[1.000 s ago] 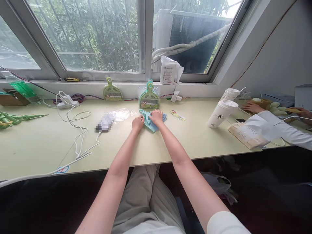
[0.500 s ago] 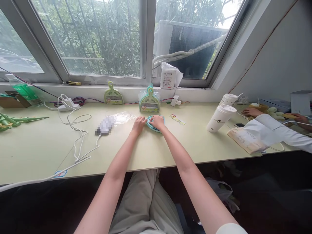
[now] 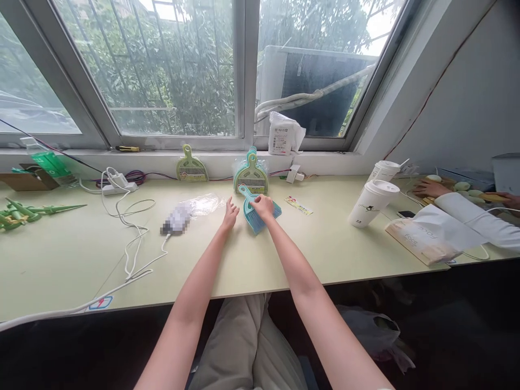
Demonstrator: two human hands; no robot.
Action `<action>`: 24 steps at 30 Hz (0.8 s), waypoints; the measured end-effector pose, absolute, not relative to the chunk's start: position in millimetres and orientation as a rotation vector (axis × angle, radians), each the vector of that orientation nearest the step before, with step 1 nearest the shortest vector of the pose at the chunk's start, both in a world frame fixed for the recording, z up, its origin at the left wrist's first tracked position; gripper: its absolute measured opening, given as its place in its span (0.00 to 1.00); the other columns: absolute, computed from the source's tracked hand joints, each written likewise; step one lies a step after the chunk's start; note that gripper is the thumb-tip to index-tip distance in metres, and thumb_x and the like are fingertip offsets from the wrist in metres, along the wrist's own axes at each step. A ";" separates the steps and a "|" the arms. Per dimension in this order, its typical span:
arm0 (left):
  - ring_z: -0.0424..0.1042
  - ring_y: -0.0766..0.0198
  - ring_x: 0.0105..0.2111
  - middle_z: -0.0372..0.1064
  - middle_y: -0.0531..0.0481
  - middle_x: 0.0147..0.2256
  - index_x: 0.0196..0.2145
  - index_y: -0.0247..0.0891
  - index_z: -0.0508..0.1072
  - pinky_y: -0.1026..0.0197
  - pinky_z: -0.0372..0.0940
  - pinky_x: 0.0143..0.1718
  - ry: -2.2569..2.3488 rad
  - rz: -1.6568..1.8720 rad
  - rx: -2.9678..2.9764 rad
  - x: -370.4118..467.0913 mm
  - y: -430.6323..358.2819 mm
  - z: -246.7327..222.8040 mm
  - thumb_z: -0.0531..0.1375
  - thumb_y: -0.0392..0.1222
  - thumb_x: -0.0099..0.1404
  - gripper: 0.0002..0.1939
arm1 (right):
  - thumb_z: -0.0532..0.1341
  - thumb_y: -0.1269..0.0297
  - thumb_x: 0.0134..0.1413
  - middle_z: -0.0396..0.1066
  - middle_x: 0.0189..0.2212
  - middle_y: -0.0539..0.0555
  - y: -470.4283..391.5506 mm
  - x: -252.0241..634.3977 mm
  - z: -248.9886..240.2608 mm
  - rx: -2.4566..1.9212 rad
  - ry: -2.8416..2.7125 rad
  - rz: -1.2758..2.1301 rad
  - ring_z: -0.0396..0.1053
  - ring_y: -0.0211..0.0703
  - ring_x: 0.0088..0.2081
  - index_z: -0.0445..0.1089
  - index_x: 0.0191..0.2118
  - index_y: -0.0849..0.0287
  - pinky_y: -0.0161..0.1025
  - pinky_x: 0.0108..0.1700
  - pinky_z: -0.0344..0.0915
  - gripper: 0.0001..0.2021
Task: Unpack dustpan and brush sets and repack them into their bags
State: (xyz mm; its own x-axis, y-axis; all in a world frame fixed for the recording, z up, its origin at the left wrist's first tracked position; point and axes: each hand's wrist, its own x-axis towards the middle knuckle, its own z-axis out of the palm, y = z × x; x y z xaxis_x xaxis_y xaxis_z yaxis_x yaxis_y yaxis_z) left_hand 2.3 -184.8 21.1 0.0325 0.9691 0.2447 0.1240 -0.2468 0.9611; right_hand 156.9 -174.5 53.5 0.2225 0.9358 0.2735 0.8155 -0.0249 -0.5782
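My right hand (image 3: 263, 207) grips a small teal dustpan and brush (image 3: 255, 221) over the table, its looped handle toward the window and the blue bristles toward me. Just left of it, my left hand (image 3: 231, 214) is off the set, fingers apart and holding nothing. Behind them, green dustpan sets in clear wrap (image 3: 251, 176) lean upright against the wall under the sill. One more green set (image 3: 192, 167) leans farther left. A printed label card (image 3: 299, 205) lies to the right of my right hand, and a crumpled clear plastic bag (image 3: 206, 206) lies left of my left hand.
White cables (image 3: 138, 230) and a power strip (image 3: 119, 187) spread over the left side, with a green-labelled bottle (image 3: 51, 164) behind. Two white cups (image 3: 369, 203) and a tissue pack (image 3: 430, 235) stand at the right. Another person's sleeved arm (image 3: 475, 216) reaches in there.
The teal set has turned, so its handle and bristles now show. My left hand has come away from it and opened. The view has tilted slightly upward.
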 end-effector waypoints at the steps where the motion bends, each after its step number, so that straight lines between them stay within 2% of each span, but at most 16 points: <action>1: 0.64 0.52 0.58 0.59 0.37 0.59 0.65 0.41 0.52 0.46 0.61 0.58 1.054 1.225 1.337 2.0 -184.8 20.6 0.54 0.40 0.67 0.30 | 0.60 0.53 0.54 0.76 0.41 0.56 -172.9 151.3 51.1 -1.811 -1.515 0.241 0.67 0.48 0.49 0.73 0.40 0.57 0.39 0.47 0.62 0.14; 3: 0.70 0.52 0.52 0.64 0.38 0.56 0.64 0.41 0.54 0.48 0.66 0.52 0.868 1.064 1.173 1.7 -186.2 19.9 0.59 0.46 0.64 0.33 | 0.56 0.53 0.58 0.75 0.42 0.56 -169.7 141.5 45.4 -1.639 -1.485 0.287 0.68 0.46 0.48 0.73 0.41 0.58 0.38 0.48 0.63 0.16; 5: 0.72 0.52 0.49 0.68 0.39 0.52 0.60 0.42 0.59 0.51 0.69 0.49 0.788 1.022 1.128 -0.4 -188.2 20.3 0.66 0.43 0.57 0.35 | 0.51 0.55 0.61 0.75 0.44 0.57 -167.5 140.1 39.4 -1.449 -1.523 0.356 0.69 0.44 0.46 0.73 0.43 0.59 0.37 0.49 0.63 0.18; 7: 0.73 0.54 0.46 0.70 0.41 0.49 0.56 0.41 0.63 0.55 0.70 0.46 0.828 1.073 1.069 -5.2 -189.0 22.2 0.69 0.38 0.52 0.34 | 0.46 0.58 0.63 0.72 0.49 0.59 -167.3 152.7 32.8 -1.384 -1.462 0.348 0.69 0.42 0.49 0.72 0.48 0.60 0.38 0.52 0.63 0.20; 9: 0.74 0.56 0.44 0.71 0.42 0.46 0.54 0.40 0.65 0.57 0.71 0.43 0.902 1.145 0.983 -11.7 -188.0 25.2 0.68 0.37 0.52 0.31 | 0.45 0.62 0.64 0.66 0.56 0.62 -169.3 178.6 25.3 -1.545 -1.307 0.177 0.62 0.46 0.58 0.70 0.51 0.61 0.45 0.59 0.57 0.21; 11: 0.74 0.59 0.41 0.71 0.44 0.44 0.52 0.40 0.66 0.59 0.72 0.40 0.939 1.210 0.928 -17.9 -185.9 27.9 0.67 0.37 0.53 0.28 | 0.47 0.59 0.64 0.56 0.64 0.65 -172.4 210.4 17.6 -1.803 -1.166 0.073 0.50 0.53 0.66 0.65 0.58 0.65 0.53 0.64 0.47 0.23; 14: 0.74 0.63 0.37 0.71 0.45 0.43 0.50 0.39 0.67 0.61 0.72 0.37 0.919 1.285 0.889 -23.8 -183.1 29.6 0.65 0.38 0.56 0.23 | 0.44 0.53 0.66 0.50 0.66 0.68 -176.2 248.4 9.3 -2.022 -1.082 0.150 0.42 0.56 0.68 0.52 0.66 0.69 0.55 0.66 0.42 0.30; 15: 0.74 0.63 0.36 0.71 0.45 0.42 0.49 0.39 0.67 0.62 0.72 0.37 0.914 1.300 0.879 -24.8 -182.6 29.6 0.64 0.38 0.57 0.22 | 0.43 0.53 0.66 0.50 0.66 0.67 -176.8 255.4 7.9 -2.059 -1.115 0.191 0.42 0.56 0.68 0.52 0.67 0.68 0.55 0.66 0.41 0.30; 17: 0.73 0.65 0.35 0.71 0.46 0.42 0.47 0.39 0.68 0.62 0.72 0.37 0.911 1.323 0.861 -25.9 -182.1 29.3 0.64 0.37 0.57 0.19 | 0.42 0.53 0.67 0.54 0.65 0.63 -177.6 260.4 7.0 -2.086 -1.262 0.255 0.47 0.54 0.67 0.59 0.64 0.61 0.56 0.66 0.38 0.27; 19: 0.73 0.65 0.35 0.70 0.46 0.41 0.47 0.39 0.68 0.61 0.72 0.37 0.918 1.339 0.840 -26.3 -181.9 28.9 0.63 0.35 0.58 0.18 | 0.43 0.55 0.67 0.63 0.60 0.59 -179.1 256.6 7.5 -2.062 -1.449 0.273 0.56 0.51 0.62 0.69 0.55 0.56 0.56 0.65 0.39 0.23; 21: 0.74 0.65 0.35 0.70 0.46 0.42 0.47 0.39 0.67 0.61 0.73 0.38 0.919 1.346 0.827 -26.3 -181.6 28.5 0.63 0.35 0.58 0.18 | 0.45 0.56 0.66 0.69 0.54 0.58 -182.4 249.0 8.2 -2.005 -1.594 0.195 0.62 0.48 0.57 0.74 0.47 0.55 0.52 0.65 0.40 0.21; 22: 0.74 0.64 0.36 0.70 0.46 0.42 0.47 0.39 0.67 0.61 0.73 0.38 0.920 1.346 0.825 -26.3 -181.4 28.2 0.63 0.35 0.58 0.19 | 0.47 0.55 0.66 0.70 0.53 0.58 -184.7 245.0 8.3 -1.993 -1.630 0.144 0.62 0.47 0.56 0.74 0.46 0.55 0.52 0.65 0.40 0.20; 24: 0.74 0.63 0.37 0.70 0.46 0.42 0.47 0.39 0.66 0.60 0.73 0.39 0.920 1.343 0.835 -25.9 -181.2 27.9 0.63 0.35 0.58 0.19 | 0.51 0.55 0.64 0.66 0.57 0.60 -189.7 238.4 7.9 -2.017 -1.652 0.093 0.59 0.48 0.59 0.71 0.52 0.55 0.53 0.65 0.39 0.19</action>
